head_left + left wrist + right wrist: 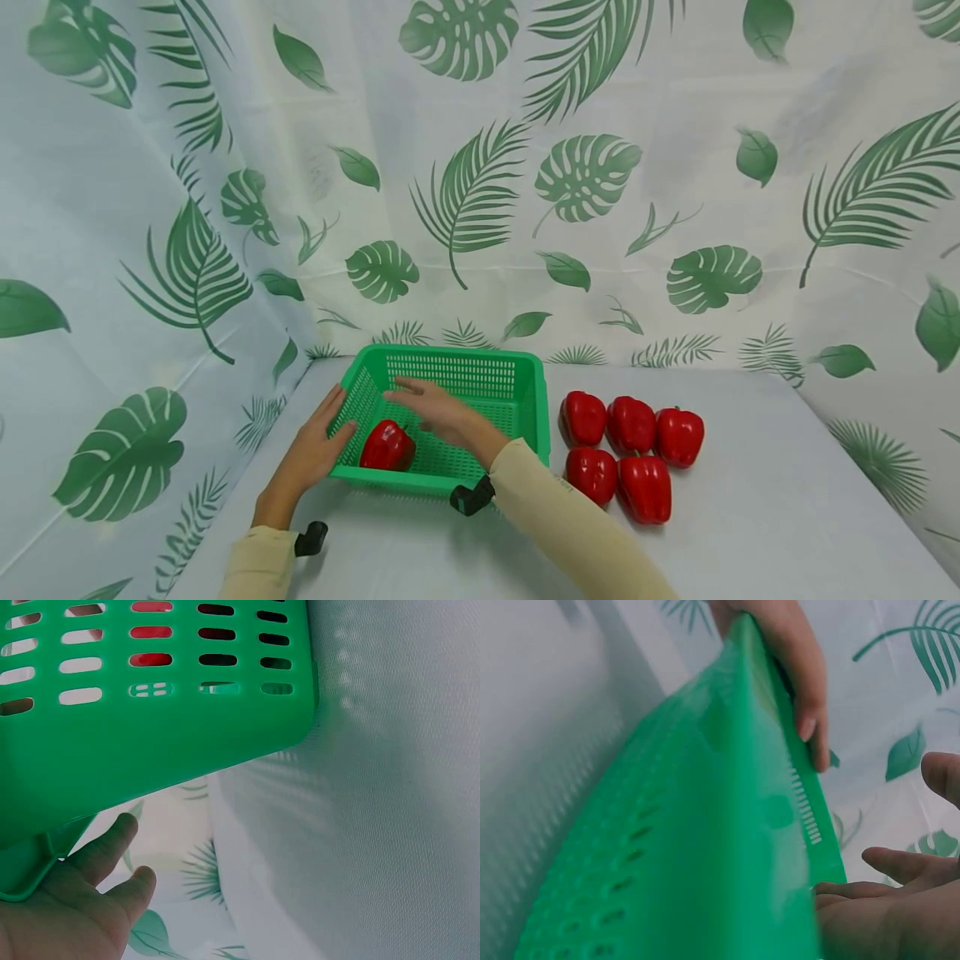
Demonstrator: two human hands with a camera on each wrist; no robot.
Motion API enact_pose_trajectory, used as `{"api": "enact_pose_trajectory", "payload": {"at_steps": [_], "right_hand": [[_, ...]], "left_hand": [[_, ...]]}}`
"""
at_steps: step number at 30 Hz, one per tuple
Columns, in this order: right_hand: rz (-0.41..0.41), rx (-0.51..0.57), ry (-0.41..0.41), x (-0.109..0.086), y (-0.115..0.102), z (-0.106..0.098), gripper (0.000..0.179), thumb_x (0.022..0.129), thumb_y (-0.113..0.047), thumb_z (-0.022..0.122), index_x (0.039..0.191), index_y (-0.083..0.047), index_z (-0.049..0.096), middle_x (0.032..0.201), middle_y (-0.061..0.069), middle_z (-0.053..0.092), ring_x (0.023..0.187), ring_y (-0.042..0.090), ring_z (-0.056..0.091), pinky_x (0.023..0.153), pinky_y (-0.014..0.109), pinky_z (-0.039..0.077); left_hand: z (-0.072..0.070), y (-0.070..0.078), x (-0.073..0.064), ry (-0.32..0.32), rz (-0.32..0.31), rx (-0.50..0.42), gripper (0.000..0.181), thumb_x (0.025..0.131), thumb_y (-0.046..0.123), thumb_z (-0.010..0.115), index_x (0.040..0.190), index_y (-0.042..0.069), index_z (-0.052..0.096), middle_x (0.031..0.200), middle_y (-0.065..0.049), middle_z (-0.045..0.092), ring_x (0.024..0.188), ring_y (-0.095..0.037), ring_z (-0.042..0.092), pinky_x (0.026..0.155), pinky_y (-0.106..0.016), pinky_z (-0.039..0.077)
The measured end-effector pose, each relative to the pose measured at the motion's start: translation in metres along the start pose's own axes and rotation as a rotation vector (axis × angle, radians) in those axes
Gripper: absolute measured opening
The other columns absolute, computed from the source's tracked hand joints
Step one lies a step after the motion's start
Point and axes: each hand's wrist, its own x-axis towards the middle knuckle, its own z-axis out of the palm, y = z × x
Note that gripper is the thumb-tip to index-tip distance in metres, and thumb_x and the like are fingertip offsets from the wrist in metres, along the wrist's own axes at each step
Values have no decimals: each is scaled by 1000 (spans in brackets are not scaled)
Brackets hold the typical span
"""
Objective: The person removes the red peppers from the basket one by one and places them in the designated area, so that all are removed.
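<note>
A green plastic basket (442, 482) with slotted walls stands on the table, one red bell pepper (387, 447) lying in its near left corner. At the basket's left rim, my left hand (317, 442) holds the edge, thumb over the inner side and fingers along the outside. In the left wrist view, two digits of that hand (82, 900) extend past the rim. Above the basket's inside hovers my right hand (435, 408), fingers loosely extended and holding nothing. The right wrist view shows this hand (900, 907) beside the basket's near wall (705, 825).
Right of the basket, several red bell peppers sit in a close group, among them a front pepper (645, 490) and a back right pepper (679, 437). A leaf-printed cloth (480, 325) hangs behind and along both sides of the white table (750, 517).
</note>
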Motion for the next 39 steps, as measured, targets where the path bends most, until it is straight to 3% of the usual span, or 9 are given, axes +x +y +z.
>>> {"api": "enact_pose_trajectory", "payload": {"at_steps": [10,19,30,39], "right_hand": [[69,-19,-14,1,7,14,68,104,-34,71,162,-7,47,163,13,47,150,39,41,119,64,36],[103,-99,-4,-1,16,21,64,104,-29,71,160,-5,49,161,17,48,146,42,45,117,65,38],[98,-132,3,0,24,22,65,99,-18,77,157,-5,53,152,16,55,133,36,54,111,58,47],[22,-217,3,4,29,24,64,95,-5,78,155,-5,55,142,13,62,124,31,57,104,52,54]], "left_hand": [[-1,2,1,-14,-9,-10,69,113,24,51,169,-3,21,176,-23,14,159,-50,14,124,-69,16],[0,0,0,-26,10,-34,69,114,26,50,169,-2,20,177,-22,13,160,-49,13,123,-71,17],[-1,1,-2,-28,1,-35,69,114,28,50,169,-1,21,177,-21,13,160,-48,12,124,-69,17],[-2,0,-2,-19,4,-32,68,114,27,50,169,-1,21,177,-21,13,160,-48,13,124,-69,18]]}}
